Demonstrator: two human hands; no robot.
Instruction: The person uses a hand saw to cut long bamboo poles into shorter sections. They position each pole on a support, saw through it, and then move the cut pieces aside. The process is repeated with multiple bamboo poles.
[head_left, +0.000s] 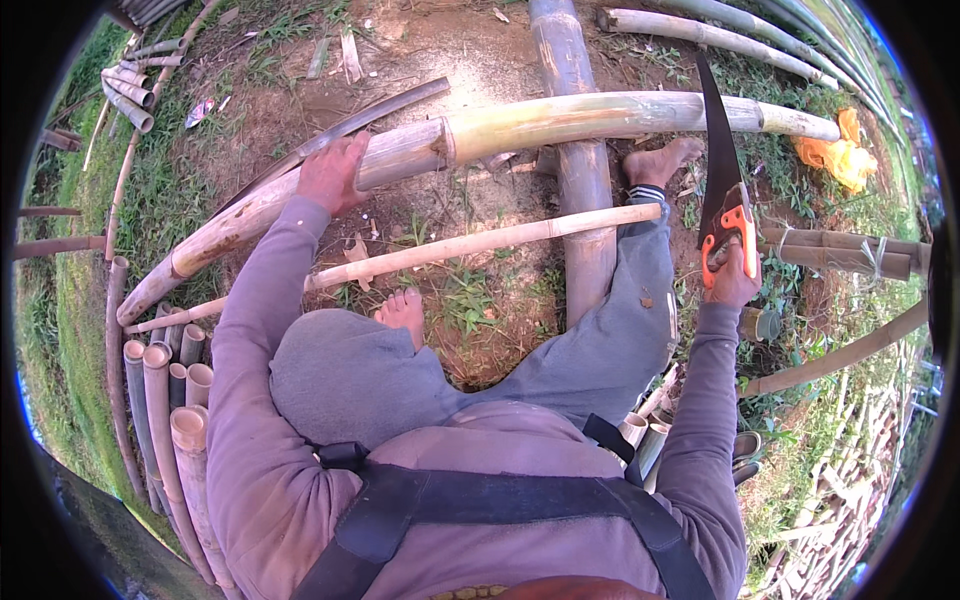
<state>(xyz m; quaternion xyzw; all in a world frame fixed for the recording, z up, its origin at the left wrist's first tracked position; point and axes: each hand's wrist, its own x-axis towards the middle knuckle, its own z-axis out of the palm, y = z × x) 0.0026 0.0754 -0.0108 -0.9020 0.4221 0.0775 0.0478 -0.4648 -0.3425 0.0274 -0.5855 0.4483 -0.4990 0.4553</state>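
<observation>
A thick, pale bamboo pole (560, 116) lies crosswise over a darker bamboo log (585, 190). My left hand (335, 174) rests on the thick pole left of its middle, fingers laid over the top. In my right hand (737, 280) is a handsaw (722, 160) with an orange handle, its dark blade pointing away from me. The blade passes across the thick pole's right part in this view; whether it touches the bamboo I cannot tell. Nearer to me, a thinner bamboo pole (490, 242) also crosses the log, its right end by my outstretched leg.
Bundled bamboo pieces (190, 430) stand at the left. A dark split strip (370, 120) lies behind the thick pole. Yellow plastic (840, 155) sits at its right end. Tied poles (850, 255) lie right of the saw, and more poles (720, 38) at the far right.
</observation>
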